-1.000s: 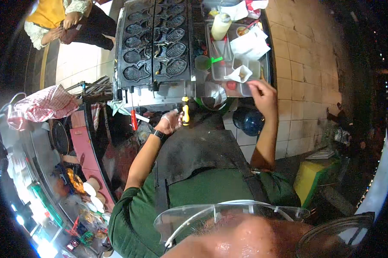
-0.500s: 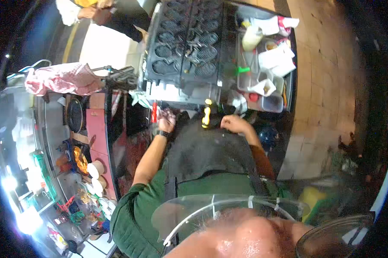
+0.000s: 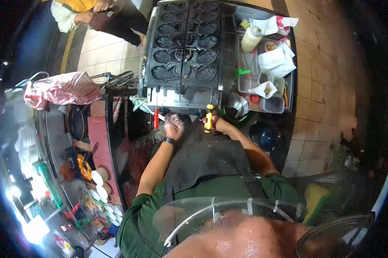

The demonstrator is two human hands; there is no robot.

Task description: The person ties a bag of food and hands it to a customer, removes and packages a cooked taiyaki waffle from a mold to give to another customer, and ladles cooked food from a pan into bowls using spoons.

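My left hand [image 3: 174,126], in what looks like a thin clear glove, is at the front edge of the fish-shaped waffle iron [image 3: 183,56]. Its fingers are curled near the dark knobs below the front panel; what they touch is hard to see. My right hand [image 3: 219,124] is closed at the same edge, partly hidden behind a yellow-and-black screwdriver-like handle [image 3: 209,118]. Left of my left hand hangs a red screwdriver-like handle [image 3: 156,119]. The fish moulds lie open and look bare and dark.
At right, a tray [image 3: 293,64] holds a squeeze bottle [image 3: 251,39], clear tubs [image 3: 272,104] and white papers [image 3: 277,59]. A checked cloth [image 3: 62,88] hangs at left above a pan [image 3: 76,122] and a red board [image 3: 98,133]. Another person [image 3: 95,17] stands beyond the iron.
Both hands have moved inward to the iron's front edge: my left hand rightward, my right hand leftward behind the yellow handle. The person beyond has shifted slightly.
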